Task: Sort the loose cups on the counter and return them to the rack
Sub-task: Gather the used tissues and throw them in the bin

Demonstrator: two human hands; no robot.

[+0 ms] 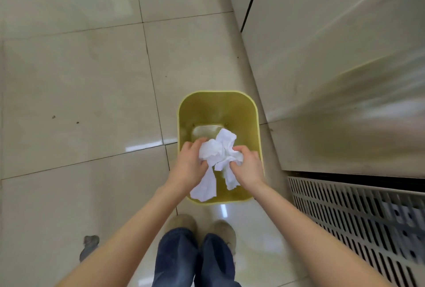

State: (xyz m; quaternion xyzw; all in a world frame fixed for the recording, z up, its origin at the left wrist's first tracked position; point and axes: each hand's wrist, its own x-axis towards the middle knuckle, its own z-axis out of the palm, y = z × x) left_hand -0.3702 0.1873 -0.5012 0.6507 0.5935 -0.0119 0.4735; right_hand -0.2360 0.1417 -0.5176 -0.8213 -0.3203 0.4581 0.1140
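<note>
White crumpled paper towel (pixel 219 151) held between both hands directly above a yellow-green plastic bin (pixel 230 105). Left hand (pixel 189 165): grip clamped on the left part of the towel, fingers curled into the wad, one loose tail hanging down past the wrist toward the bin's near rim. Right hand (pixel 247 168): grip likewise clamped on the right part of the towel, thumb and fingers pinching in, a second short tail hanging below it. A free flap sticks up from the wad toward the far side of the bin.

Bin: rectangular with rounded corners, standing upright on the tiled floor (pixel 80 79). Interior mostly bare; one pale, glossy item lies on the bottom, identity unclear.

Bin's right side sits just beside a stainless steel cabinet front (pixel 333 68), which reflects the bin's colour. Below the cabinet, at lower right, a slotted metal grille (pixel 356 213).

Person's two shoes (pixel 202 227) and blue trouser legs (pixel 195 261) just short of the bin's near rim. A small dark blurred object (pixel 89 245) on the floor at lower left, not identifiable.

Task items: cups, counter and rack are out of view.
</note>
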